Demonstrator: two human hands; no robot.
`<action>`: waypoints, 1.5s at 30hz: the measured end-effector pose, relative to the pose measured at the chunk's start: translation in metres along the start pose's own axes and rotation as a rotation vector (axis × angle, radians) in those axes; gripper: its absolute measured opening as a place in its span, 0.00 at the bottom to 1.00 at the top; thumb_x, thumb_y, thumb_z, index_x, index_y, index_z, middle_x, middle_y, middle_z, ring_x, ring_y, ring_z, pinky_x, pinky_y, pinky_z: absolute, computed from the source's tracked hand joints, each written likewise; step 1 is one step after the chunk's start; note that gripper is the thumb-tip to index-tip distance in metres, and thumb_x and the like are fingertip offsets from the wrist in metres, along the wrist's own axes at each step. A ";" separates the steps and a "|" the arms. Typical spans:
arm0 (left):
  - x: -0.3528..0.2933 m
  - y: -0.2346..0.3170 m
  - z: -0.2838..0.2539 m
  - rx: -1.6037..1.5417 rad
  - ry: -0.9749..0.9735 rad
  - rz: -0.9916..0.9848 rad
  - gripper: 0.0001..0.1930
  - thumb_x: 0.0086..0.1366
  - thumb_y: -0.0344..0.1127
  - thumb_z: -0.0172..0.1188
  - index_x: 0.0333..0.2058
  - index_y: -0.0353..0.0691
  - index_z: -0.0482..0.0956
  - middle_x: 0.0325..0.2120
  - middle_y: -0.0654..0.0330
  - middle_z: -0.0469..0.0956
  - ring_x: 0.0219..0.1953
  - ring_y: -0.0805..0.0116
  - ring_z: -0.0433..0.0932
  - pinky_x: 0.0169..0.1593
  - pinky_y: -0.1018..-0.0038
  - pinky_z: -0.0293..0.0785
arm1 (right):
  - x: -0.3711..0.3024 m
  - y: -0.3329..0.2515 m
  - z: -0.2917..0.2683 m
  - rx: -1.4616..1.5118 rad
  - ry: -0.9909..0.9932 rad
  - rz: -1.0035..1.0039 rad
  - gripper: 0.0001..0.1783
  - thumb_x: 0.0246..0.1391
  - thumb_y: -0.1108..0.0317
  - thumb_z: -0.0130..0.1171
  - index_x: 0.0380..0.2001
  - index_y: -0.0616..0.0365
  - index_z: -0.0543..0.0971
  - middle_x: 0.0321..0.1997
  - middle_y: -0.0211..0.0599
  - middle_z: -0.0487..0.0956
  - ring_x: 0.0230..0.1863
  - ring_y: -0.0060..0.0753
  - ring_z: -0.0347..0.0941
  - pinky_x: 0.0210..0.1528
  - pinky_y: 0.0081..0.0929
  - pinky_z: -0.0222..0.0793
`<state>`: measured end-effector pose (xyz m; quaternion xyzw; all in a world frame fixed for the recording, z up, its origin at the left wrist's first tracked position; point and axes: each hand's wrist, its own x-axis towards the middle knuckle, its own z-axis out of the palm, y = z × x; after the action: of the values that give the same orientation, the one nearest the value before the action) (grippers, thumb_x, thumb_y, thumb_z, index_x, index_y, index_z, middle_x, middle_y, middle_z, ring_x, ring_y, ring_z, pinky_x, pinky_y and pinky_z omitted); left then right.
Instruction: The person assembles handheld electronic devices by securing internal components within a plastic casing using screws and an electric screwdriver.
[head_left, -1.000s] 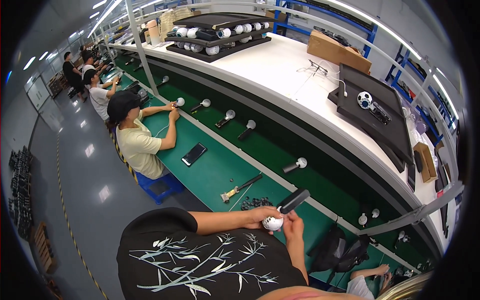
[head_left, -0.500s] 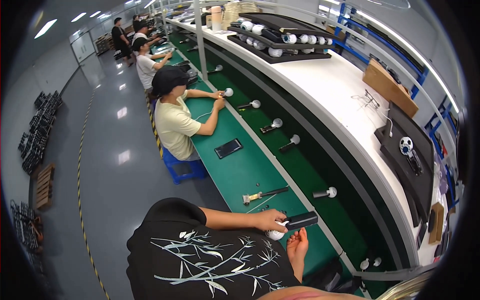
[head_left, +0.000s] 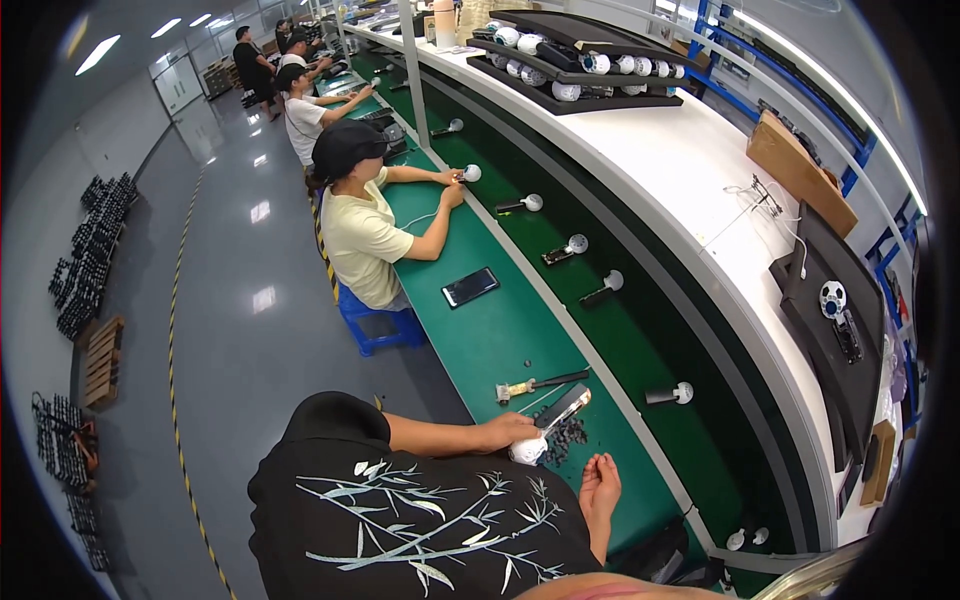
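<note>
My left hand (head_left: 512, 432) is closed around a device with a white ball-shaped head (head_left: 527, 450) and a dark, flat body. That body (head_left: 567, 407) sticks out past my fingers over the bench and is tilted, its end shining pale. Just beyond and under it lies a heap of small black parts (head_left: 568, 437) on the green bench top. My right hand (head_left: 600, 485) is apart from the device, palm up, its fingers slightly bent with nothing visible in them. A hammer-like tool (head_left: 540, 385) with a black handle and wrapped, cream-coloured head lies past the heap.
A dark phone-like slab (head_left: 470, 287) lies on the green bench (head_left: 450, 250). Beyond the bench rail, several similar ball-headed devices, one here (head_left: 670, 393), lie on the green conveyor (head_left: 640, 340). A co-worker in pale yellow (head_left: 360, 235) sits further left. Black foam trays (head_left: 590, 60) stand on the white shelf.
My left hand has drawn the device away from my right hand and turned it, so its body tilts upward. More of the black parts show. My right hand stays nearly in place.
</note>
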<state>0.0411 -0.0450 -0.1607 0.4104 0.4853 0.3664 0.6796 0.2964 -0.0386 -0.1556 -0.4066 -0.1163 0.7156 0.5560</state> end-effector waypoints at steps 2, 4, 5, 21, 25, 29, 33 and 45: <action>0.000 -0.004 0.002 -0.099 0.026 0.030 0.15 0.58 0.44 0.54 0.23 0.37 0.75 0.24 0.61 0.73 0.26 0.73 0.67 0.29 0.78 0.63 | -0.001 -0.001 0.004 -0.005 0.018 -0.009 0.12 0.56 0.76 0.52 0.44 0.64 0.68 0.36 0.40 0.75 0.32 0.27 0.72 0.36 0.19 0.71; 0.003 -0.001 0.009 -0.114 0.089 0.016 0.15 0.58 0.44 0.53 0.23 0.37 0.75 0.24 0.61 0.73 0.25 0.73 0.66 0.28 0.78 0.63 | -0.008 -0.004 0.011 -0.025 0.043 -0.002 0.13 0.56 0.76 0.53 0.45 0.65 0.68 0.38 0.42 0.76 0.33 0.27 0.73 0.38 0.20 0.72; 0.005 0.001 0.013 -0.122 0.118 0.005 0.15 0.58 0.44 0.52 0.23 0.37 0.75 0.24 0.61 0.73 0.25 0.73 0.66 0.28 0.78 0.63 | -0.012 -0.006 0.015 -0.036 0.060 0.002 0.14 0.55 0.76 0.53 0.45 0.65 0.68 0.39 0.43 0.76 0.34 0.28 0.73 0.39 0.20 0.72; 0.024 0.071 0.059 -0.559 -0.170 0.127 0.19 0.70 0.45 0.43 0.52 0.39 0.63 0.37 0.53 0.76 0.28 0.68 0.76 0.25 0.77 0.73 | -0.040 -0.053 0.101 -0.262 -0.173 0.016 0.05 0.54 0.72 0.58 0.28 0.63 0.75 0.23 0.35 0.72 0.23 0.21 0.67 0.27 0.15 0.69; 0.020 0.065 0.066 -0.288 -0.117 0.245 0.19 0.70 0.45 0.43 0.51 0.38 0.64 0.34 0.57 0.75 0.28 0.72 0.73 0.28 0.80 0.71 | -0.040 -0.038 0.098 -0.323 -0.130 0.006 0.06 0.54 0.71 0.59 0.27 0.61 0.74 0.22 0.33 0.71 0.22 0.20 0.65 0.25 0.16 0.69; 0.016 0.068 0.068 -0.065 -0.063 0.320 0.20 0.71 0.46 0.44 0.52 0.37 0.64 0.32 0.59 0.75 0.29 0.74 0.72 0.32 0.81 0.69 | -0.040 -0.033 0.095 -0.351 -0.099 0.027 0.08 0.54 0.70 0.60 0.25 0.60 0.73 0.21 0.32 0.70 0.22 0.19 0.64 0.24 0.16 0.68; 0.013 0.071 0.069 0.049 -0.034 0.352 0.21 0.70 0.47 0.44 0.53 0.36 0.64 0.32 0.60 0.74 0.30 0.76 0.71 0.34 0.82 0.69 | -0.038 -0.031 0.092 -0.339 -0.091 0.056 0.08 0.53 0.70 0.60 0.24 0.59 0.73 0.21 0.32 0.70 0.22 0.19 0.65 0.22 0.17 0.68; 0.018 0.072 0.060 -0.021 -0.178 0.271 0.18 0.69 0.44 0.48 0.51 0.38 0.67 0.35 0.58 0.75 0.31 0.75 0.72 0.34 0.82 0.69 | -0.044 -0.033 0.089 -0.268 -0.143 0.147 0.10 0.51 0.71 0.62 0.23 0.56 0.69 0.22 0.34 0.72 0.20 0.22 0.70 0.19 0.19 0.71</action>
<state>0.0958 -0.0129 -0.0898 0.4960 0.3593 0.4219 0.6685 0.2585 -0.0406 -0.0576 -0.4324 -0.2199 0.7595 0.4333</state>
